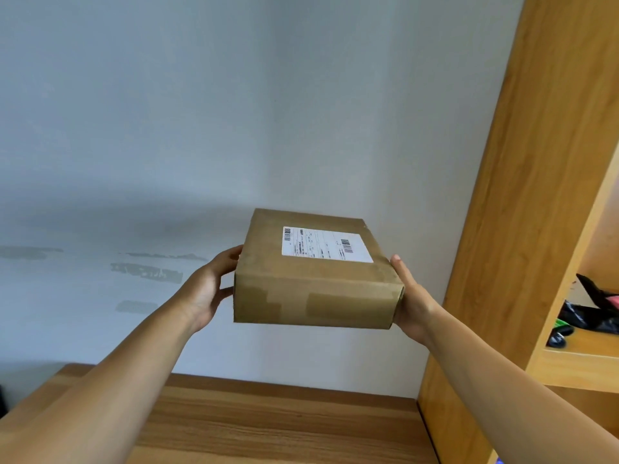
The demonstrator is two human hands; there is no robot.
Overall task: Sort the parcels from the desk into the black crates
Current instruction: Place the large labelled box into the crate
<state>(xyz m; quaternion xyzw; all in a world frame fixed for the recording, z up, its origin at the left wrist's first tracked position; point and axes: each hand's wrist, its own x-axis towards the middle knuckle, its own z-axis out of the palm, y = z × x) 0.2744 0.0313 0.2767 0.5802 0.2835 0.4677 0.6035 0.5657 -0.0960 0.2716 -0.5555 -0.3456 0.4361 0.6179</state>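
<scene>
Gripping a brown cardboard parcel [315,283] from both ends, the person holds it up in the air in front of a pale wall [167,128]. The left hand [209,289] curls against the parcel's left end, fingertips on the upper edge and thumb lower on the side. The right hand [410,303] cups the right end, thumb lying along the top edge; its fingers are hidden behind the box, so they probably wrap underneath. The parcel sits squarely between the two palms, tilted a little toward the camera, with its white shipping label [326,245] facing up and strips of tape across the near face.

Below the parcel, well apart from it, lies the wooden desk [268,423]; no other parcels show on the part of it in view. To the right stands a wooden shelf unit [536,195] holding some dark, indistinct items [589,313].

No black crate is in view, so this parcel appears to be lifted but not yet sorted. It still has to be carried to a crate and set inside; how many parcels remain cannot be told.
</scene>
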